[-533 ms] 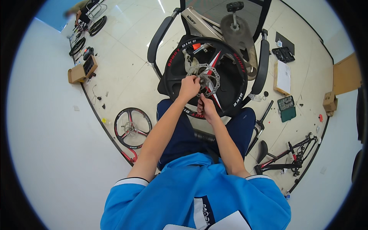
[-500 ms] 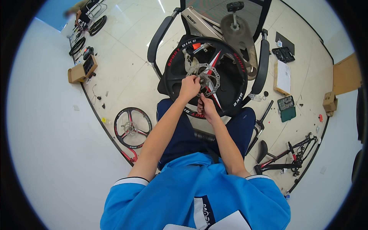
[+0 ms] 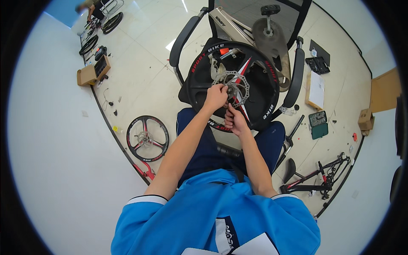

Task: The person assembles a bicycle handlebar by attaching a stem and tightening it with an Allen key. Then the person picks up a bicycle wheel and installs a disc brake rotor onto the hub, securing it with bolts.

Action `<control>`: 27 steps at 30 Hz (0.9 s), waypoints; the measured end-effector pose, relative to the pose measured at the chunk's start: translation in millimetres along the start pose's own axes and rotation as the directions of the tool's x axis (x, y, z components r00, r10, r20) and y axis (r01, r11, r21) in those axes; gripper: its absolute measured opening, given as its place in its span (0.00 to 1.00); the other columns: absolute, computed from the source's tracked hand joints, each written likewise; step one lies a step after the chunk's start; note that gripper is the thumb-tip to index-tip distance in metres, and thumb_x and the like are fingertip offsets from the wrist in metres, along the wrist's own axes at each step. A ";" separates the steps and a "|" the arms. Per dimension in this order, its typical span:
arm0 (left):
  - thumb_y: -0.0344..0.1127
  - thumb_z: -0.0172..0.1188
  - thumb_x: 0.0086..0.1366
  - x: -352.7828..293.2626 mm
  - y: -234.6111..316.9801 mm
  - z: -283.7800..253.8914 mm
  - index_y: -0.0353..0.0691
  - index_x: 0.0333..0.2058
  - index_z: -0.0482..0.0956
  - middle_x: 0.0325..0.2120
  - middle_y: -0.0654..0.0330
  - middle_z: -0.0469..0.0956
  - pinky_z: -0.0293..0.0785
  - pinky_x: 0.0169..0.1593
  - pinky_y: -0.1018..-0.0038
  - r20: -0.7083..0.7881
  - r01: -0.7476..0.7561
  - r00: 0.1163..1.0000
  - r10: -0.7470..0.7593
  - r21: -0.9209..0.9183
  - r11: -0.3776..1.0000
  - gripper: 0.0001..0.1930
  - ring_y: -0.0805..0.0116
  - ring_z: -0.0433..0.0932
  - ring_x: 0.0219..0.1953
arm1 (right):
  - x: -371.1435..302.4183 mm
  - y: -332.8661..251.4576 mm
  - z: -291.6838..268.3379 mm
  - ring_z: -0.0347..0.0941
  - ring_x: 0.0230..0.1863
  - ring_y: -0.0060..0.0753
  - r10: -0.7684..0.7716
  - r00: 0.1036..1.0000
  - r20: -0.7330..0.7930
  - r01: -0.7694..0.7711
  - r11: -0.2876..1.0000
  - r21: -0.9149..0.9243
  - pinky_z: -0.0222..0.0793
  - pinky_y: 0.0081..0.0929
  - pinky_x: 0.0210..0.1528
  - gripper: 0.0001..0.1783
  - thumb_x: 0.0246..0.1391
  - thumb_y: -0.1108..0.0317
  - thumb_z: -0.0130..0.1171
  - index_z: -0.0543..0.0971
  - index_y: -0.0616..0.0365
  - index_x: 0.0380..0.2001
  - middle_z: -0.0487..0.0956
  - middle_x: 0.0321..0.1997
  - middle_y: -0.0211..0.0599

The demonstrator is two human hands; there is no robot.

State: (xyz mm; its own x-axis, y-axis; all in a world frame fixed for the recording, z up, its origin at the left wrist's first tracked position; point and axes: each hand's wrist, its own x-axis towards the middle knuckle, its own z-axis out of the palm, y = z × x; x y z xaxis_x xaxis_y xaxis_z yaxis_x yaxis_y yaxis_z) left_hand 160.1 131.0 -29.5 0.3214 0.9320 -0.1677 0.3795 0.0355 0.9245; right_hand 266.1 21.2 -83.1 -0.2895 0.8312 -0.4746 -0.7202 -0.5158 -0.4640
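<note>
A black bicycle wheel [image 3: 192,87] with broad spokes lies flat on a chair in front of my knees. Bolted at its middle is a silver brake disc [image 3: 244,92] with a perforated rim, around the hub [image 3: 230,90]. My left hand [image 3: 216,97] is closed, thumb and fingertips pinched at the hub's left side. Just below the disc's lower edge, my right hand [image 3: 237,121] has its fingers curled in, with the thumb and forefinger tips at the disc. Whatever either hand pinches is too small or hidden to make out.
Chair armrests [image 3: 183,40] flank the wheel. Behind it a pale frame part [image 3: 229,23] and a grey saddle piece [image 3: 268,38] lie on the seat. A second wheel [image 3: 147,138] is on the floor at left; a black bike frame [image 3: 314,176] and green case [image 3: 319,130] are at right.
The view has shifted slightly, so wheel and hands appear a little further right. My right fingers look more curled; my left hand stays at the hub.
</note>
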 end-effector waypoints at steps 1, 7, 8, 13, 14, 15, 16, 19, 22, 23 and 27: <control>0.35 0.54 0.71 -0.3 0.7 -0.2 0.25 0.34 0.79 0.16 0.53 0.79 0.76 0.23 0.71 0.001 -0.007 1.000 0.007 0.003 1.000 0.15 0.66 0.81 0.16 | -0.7 -1.0 -2.3 0.44 0.13 0.20 -0.001 1.000 -0.013 0.001 1.000 -0.009 0.42 0.22 0.17 0.30 0.69 0.42 0.47 0.55 0.46 0.18 0.49 0.15 0.19; 0.35 0.54 0.72 -2.9 1.8 -2.8 0.26 0.34 0.79 0.18 0.53 0.80 0.78 0.23 0.71 0.058 0.097 0.994 -0.092 -0.091 0.991 0.15 0.65 0.82 0.18 | -14.6 -18.7 -1.1 0.43 0.12 0.18 -0.001 0.994 -0.109 -0.015 0.989 -0.145 0.41 0.20 0.15 0.30 0.70 0.44 0.46 0.55 0.45 0.17 0.48 0.14 0.19; 0.35 0.54 0.72 -2.1 1.2 -2.6 0.25 0.34 0.79 0.19 0.53 0.80 0.78 0.23 0.71 0.066 0.113 0.992 -0.107 -0.105 0.988 0.15 0.65 0.82 0.18 | -16.0 -22.5 -1.2 0.44 0.13 0.18 0.005 0.993 -0.116 -0.026 0.983 -0.182 0.41 0.20 0.15 0.30 0.70 0.43 0.46 0.55 0.45 0.18 0.49 0.14 0.19; 0.35 0.54 0.71 8.2 -12.6 -9.5 0.25 0.37 0.79 0.21 0.53 0.81 0.79 0.23 0.72 0.149 0.138 0.982 -0.113 -0.173 0.975 0.15 0.65 0.83 0.20 | -14.6 -21.0 -6.6 0.49 0.14 0.21 -0.016 0.994 -0.106 -0.012 0.965 -0.263 0.46 0.22 0.18 0.28 0.69 0.43 0.47 0.59 0.48 0.20 0.53 0.16 0.21; 0.35 0.55 0.71 7.4 -10.5 -9.7 0.25 0.37 0.80 0.21 0.53 0.81 0.79 0.23 0.72 0.140 0.124 0.985 -0.105 -0.134 0.983 0.15 0.65 0.83 0.20 | -13.9 -19.0 -5.3 0.49 0.14 0.21 -0.027 0.991 -0.128 -0.011 0.959 -0.284 0.46 0.22 0.18 0.28 0.70 0.42 0.47 0.59 0.48 0.20 0.54 0.17 0.21; 0.35 0.55 0.71 6.3 -8.3 -9.2 0.25 0.37 0.80 0.21 0.53 0.81 0.79 0.23 0.72 0.131 0.110 0.987 -0.097 -0.095 0.989 0.15 0.66 0.83 0.20 | -11.5 -15.2 -2.7 0.49 0.14 0.21 -0.038 0.988 -0.150 -0.010 0.952 -0.305 0.46 0.22 0.18 0.28 0.70 0.42 0.46 0.59 0.48 0.21 0.54 0.17 0.22; 0.36 0.55 0.71 5.6 -5.9 -8.0 0.25 0.37 0.80 0.21 0.53 0.81 0.79 0.23 0.71 0.122 0.095 0.989 -0.088 -0.056 0.994 0.15 0.66 0.83 0.20 | -9.0 -11.5 -0.1 0.50 0.14 0.21 -0.049 0.984 -0.173 -0.010 0.946 -0.325 0.46 0.22 0.18 0.28 0.70 0.42 0.45 0.59 0.48 0.21 0.54 0.17 0.22; 0.36 0.56 0.70 3.4 -14.7 -4.0 0.26 0.38 0.80 0.21 0.53 0.81 0.78 0.24 0.72 0.055 -0.048 0.998 0.042 0.103 0.994 0.15 0.67 0.82 0.19 | -5.8 0.7 11.8 0.51 0.15 0.22 -0.102 0.977 -0.189 0.036 0.946 -0.323 0.47 0.23 0.18 0.28 0.71 0.42 0.42 0.59 0.48 0.22 0.54 0.17 0.22; 0.38 0.57 0.70 8.0 -30.8 -6.0 0.28 0.38 0.80 0.21 0.53 0.81 0.77 0.27 0.71 0.018 -0.130 0.992 0.129 0.207 0.970 0.15 0.67 0.82 0.20 | -5.4 6.3 17.4 0.50 0.15 0.22 -0.134 0.971 -0.199 0.068 0.949 -0.306 0.48 0.24 0.18 0.27 0.72 0.43 0.41 0.59 0.48 0.22 0.53 0.17 0.23; 0.39 0.56 0.70 5.0 -26.1 -7.6 0.28 0.38 0.80 0.21 0.53 0.81 0.76 0.28 0.71 -0.002 -0.151 0.988 0.156 0.226 0.962 0.16 0.67 0.81 0.21 | -5.4 5.9 15.3 0.50 0.15 0.22 -0.141 0.968 -0.209 0.068 0.944 -0.322 0.48 0.24 0.18 0.27 0.72 0.43 0.42 0.59 0.48 0.22 0.53 0.17 0.23; 0.44 0.56 0.70 -4.4 -15.0 -23.7 0.30 0.35 0.80 0.23 0.49 0.81 0.75 0.34 0.65 -0.210 -0.117 0.966 0.151 0.165 0.979 0.19 0.55 0.82 0.27 | 3.3 3.4 0.5 0.59 0.15 0.28 -0.165 0.967 -0.192 0.066 0.896 -0.439 0.60 0.30 0.19 0.30 0.72 0.44 0.41 0.63 0.54 0.20 0.61 0.15 0.29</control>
State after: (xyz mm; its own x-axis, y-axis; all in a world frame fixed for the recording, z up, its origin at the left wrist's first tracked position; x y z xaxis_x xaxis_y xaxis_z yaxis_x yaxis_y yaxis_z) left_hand 132.4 134.9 -34.5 0.1852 0.9815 0.0494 0.4773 -0.1338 0.8685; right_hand 262.4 22.3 -85.8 -0.0402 0.8493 -0.5263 -0.3877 -0.4987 -0.7752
